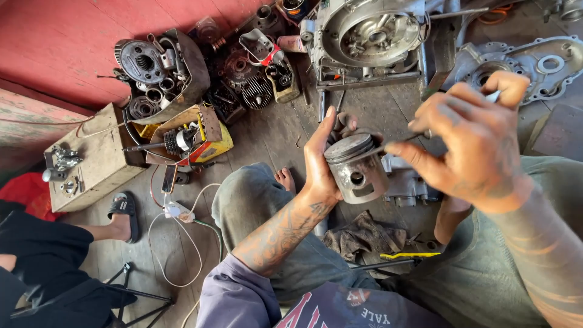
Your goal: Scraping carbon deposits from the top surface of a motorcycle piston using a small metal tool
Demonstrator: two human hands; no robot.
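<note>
Above the lap, left hand (319, 167) grip around piston (357, 167), axis near upright, crown up, right hand (477, 143) pinching thin tool (398, 143)

The left hand (320, 164) wraps round the far side of the grey piston (357, 168), so that side and the palm are hidden, and the thin tool (398, 143) in the right hand (480, 143) vanishes behind its fingers (408, 152), its tip too small to tell. The engine casing (370, 33) is cut off by the top edge, and a seated person (42, 255) by the left edge.
</note>
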